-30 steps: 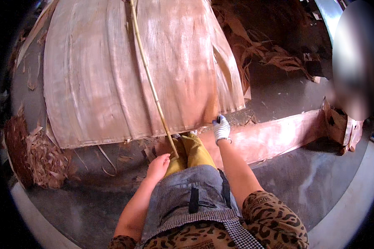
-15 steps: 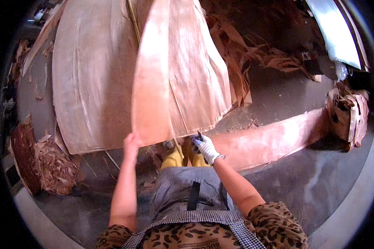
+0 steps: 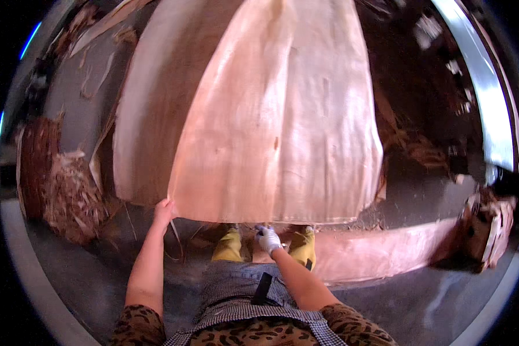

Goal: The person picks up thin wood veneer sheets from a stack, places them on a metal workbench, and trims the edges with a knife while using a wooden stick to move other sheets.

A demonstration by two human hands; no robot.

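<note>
A large, thin wood veneer sheet, pale reddish-tan, spreads out in front of me with its near edge raised toward my waist. My bare left hand pinches that sheet at its near left corner. Just below the middle of the near edge is my right hand, in a white glove, with its fingers curled. Whatever those fingers hold is too small and blurred to make out. Another veneer sheet lies partly beneath the first, showing along its left side.
A long veneer strip runs along the floor to the right, ending at a ragged bundle. Shredded veneer scraps pile up at the left. A shiny pale panel stands at the far right. Yellow-clad legs are below the sheet.
The top sheet now spreads wider and further right, its folded-looking shape opened out. My left hand stays on its corner. My right hand has moved slightly left and down; the dark tool seen in it earlier no longer shows.
</note>
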